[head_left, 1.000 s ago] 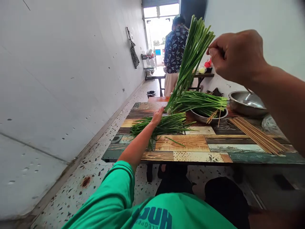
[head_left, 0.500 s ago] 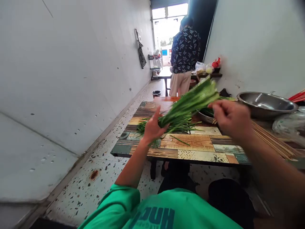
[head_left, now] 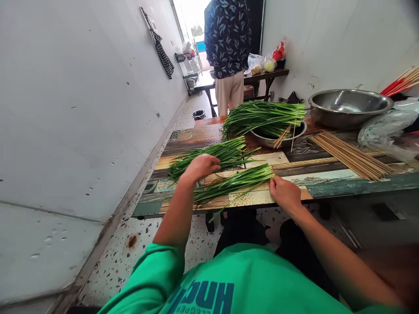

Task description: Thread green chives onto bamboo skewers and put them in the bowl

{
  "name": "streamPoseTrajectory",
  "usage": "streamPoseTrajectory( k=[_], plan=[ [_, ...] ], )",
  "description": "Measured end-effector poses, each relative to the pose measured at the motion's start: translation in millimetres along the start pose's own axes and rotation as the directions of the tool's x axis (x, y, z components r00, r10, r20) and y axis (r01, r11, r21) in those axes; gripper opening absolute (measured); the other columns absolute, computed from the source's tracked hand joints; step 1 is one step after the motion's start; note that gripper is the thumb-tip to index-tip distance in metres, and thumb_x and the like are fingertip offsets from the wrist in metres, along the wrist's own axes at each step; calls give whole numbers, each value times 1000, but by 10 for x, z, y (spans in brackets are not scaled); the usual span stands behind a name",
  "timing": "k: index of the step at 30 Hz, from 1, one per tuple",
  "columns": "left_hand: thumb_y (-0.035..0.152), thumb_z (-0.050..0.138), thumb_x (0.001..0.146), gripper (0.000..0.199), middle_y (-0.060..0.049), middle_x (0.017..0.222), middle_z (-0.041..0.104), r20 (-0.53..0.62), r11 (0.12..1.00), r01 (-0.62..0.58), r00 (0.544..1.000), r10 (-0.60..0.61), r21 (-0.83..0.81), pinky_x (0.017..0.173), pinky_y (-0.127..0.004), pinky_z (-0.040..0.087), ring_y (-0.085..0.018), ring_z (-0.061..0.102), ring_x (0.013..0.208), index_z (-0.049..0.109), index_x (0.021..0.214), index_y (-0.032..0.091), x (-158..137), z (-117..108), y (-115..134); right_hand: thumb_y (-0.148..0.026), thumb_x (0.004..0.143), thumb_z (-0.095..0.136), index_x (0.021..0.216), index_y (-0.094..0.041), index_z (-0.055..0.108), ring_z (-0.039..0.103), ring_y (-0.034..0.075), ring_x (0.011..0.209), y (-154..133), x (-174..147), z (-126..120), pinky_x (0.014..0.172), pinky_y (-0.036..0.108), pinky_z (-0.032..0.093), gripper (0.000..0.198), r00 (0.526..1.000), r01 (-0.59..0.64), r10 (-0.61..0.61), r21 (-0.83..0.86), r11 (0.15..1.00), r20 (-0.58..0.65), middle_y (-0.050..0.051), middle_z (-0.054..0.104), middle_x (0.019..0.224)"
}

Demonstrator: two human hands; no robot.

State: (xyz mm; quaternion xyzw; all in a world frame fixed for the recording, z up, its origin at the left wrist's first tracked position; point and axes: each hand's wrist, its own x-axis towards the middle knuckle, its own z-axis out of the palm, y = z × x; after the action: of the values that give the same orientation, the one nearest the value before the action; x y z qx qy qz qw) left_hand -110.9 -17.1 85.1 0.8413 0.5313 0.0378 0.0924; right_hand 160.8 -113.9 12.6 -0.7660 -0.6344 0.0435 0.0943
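Observation:
A small bunch of garlic chives [head_left: 240,179] lies flat near the table's front edge, pale cut ends to the right. Beside those ends is my right hand [head_left: 285,192], its fingers pinched together; whatever is between them is too small to make out. My left hand [head_left: 200,168] is over the near side of a larger chive pile [head_left: 225,150], behind the small bunch. Its fingers are curled closed, and their grip is hidden. A thick heap of chives [head_left: 262,114] rests across a metal bowl [head_left: 278,141], with a few wooden skewers [head_left: 284,136] at its rim.
Many bamboo skewers [head_left: 352,155] lie on the patterned table [head_left: 183,198] at right. Behind them are a large steel basin [head_left: 350,104], a clear plastic bag [head_left: 381,131] and red-tipped sticks [head_left: 401,82]. A person [head_left: 227,48] stands at a far table, facing away.
The chive bunch that was raised in my left hand now lies on the table. Both hands have come down, the right one beside the cut ends. The view has tilted downward.

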Motion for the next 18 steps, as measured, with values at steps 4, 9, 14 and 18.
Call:
streamPoseTrajectory(
  k=[4, 9, 14, 18],
  plan=[
    [19, 52, 83, 29, -10, 106, 71, -76, 986, -140, 986, 147, 87, 97, -40, 39, -24, 59, 103, 74, 101, 21, 560, 311, 655, -27, 93, 39, 94, -17, 66, 63, 20, 67, 22, 26, 28, 51, 29, 20, 29, 1000, 14, -14, -5, 1000, -5, 10, 70, 77],
    [15, 48, 84, 30, -15, 97, 71, -30, 984, -159, 986, 162, 77, 94, -46, 36, -29, 58, 101, 76, 94, 14, 954, 653, 1053, -25, 92, 39, 92, -16, 67, 63, 20, 67, 65, 87, 63, 54, 29, 22, 29, 998, 7, -8, -15, 1000, -63, 11, 71, 78],
    [27, 47, 88, 31, -7, 105, 71, 117, 980, -198, 974, 195, 23, 98, -40, 37, -24, 60, 101, 73, 105, 20, 913, 147, 831, -25, 91, 41, 93, -16, 68, 61, 19, 66, 71, 235, 102, 54, 30, 20, 29, 994, -18, 22, 39, 999, -108, 11, 71, 80],
    [54, 57, 82, 72, -10, 144, 47, -127, 962, -271, 954, 271, 24, 110, -43, 28, -31, 40, 132, 40, 144, 24, 407, 44, 788, -25, 90, 41, 95, -16, 68, 59, 19, 65, 78, 249, 145, 54, 30, 19, 29, 988, -16, 29, 87, 996, -149, 10, 71, 80]
  ],
)
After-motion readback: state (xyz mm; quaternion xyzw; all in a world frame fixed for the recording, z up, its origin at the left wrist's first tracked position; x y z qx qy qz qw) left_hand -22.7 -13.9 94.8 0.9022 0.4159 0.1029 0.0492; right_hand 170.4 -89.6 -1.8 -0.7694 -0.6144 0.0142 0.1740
